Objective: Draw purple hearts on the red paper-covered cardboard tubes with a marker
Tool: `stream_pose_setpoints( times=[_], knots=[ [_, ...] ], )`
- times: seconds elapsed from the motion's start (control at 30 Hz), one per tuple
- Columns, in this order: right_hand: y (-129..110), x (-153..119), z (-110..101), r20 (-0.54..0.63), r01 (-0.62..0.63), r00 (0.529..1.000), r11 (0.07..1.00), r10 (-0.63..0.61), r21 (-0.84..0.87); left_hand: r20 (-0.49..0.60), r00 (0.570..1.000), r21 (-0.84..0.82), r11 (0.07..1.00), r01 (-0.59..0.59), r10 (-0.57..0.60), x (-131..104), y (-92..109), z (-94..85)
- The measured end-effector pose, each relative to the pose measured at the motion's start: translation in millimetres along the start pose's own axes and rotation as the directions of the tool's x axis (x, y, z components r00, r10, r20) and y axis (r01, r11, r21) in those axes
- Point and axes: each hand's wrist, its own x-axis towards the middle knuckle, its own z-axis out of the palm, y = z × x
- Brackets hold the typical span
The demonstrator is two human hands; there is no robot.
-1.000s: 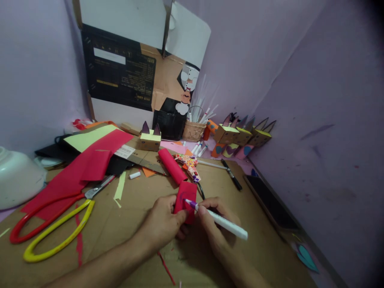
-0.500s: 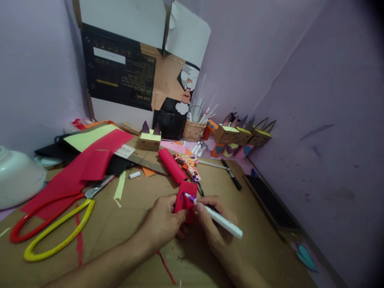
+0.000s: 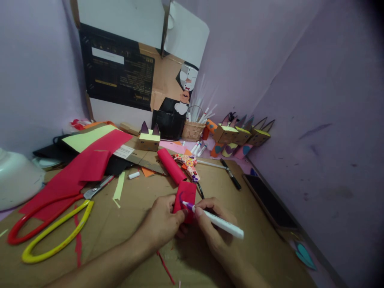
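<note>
One pair of red-and-yellow-handled scissors (image 3: 90, 194): lying on the cardboard, well left of both hands.
Left hand (image 3: 165, 216): pinching the red paper piece along its left and near edges, thumb bending over the front.
Red paper roll (image 3: 171, 166): resting just beyond the paper piece.
Red paper piece (image 3: 190, 190): standing between the hands, long axis running away from the wearer and leaning slightly right; looking flat-faced, narrow and plain red but for a purple curved line (image 3: 181, 197) on its left half.
White-barrelled purple marker (image 3: 225, 225): slanting across that axis, tip pointing left at the line; contact is staying too small to tell.
Right hand (image 3: 216, 237): gripping the marker between thumb and fingers near its tip, staying just right of the paper.
</note>
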Motion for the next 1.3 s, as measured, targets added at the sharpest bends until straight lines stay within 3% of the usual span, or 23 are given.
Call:
stream_pose_setpoints(
  times=[0.2,0.37,0.73,1.3],
  knots=[
    [3.0,-1.5,0.2,-0.102,-0.012,0.995,1.000,0.014,0.014,-0.005,1.000,0.008,1.000,0.014,-0.014,0.6,0.2,0.0],
    [0.0,1.1,2.6,-0.123,-0.057,0.991,0.998,0.056,0.000,-0.005,1.000,-0.007,1.000,0.015,-0.015,0.2,0.8,-0.3],
    [-0.1,1.9,2.0,-0.066,0.000,0.998,1.000,-0.001,-0.016,-0.011,1.000,-0.009,1.000,-0.009,0.009,2.1,-2.2,-0.7],
    [1.3,-0.4,-1.7,0.012,-0.030,0.999,1.000,0.030,-0.004,-0.009,1.000,-0.014,1.000,-0.009,0.008,2.3,-2.9,0.3]
  ],
)
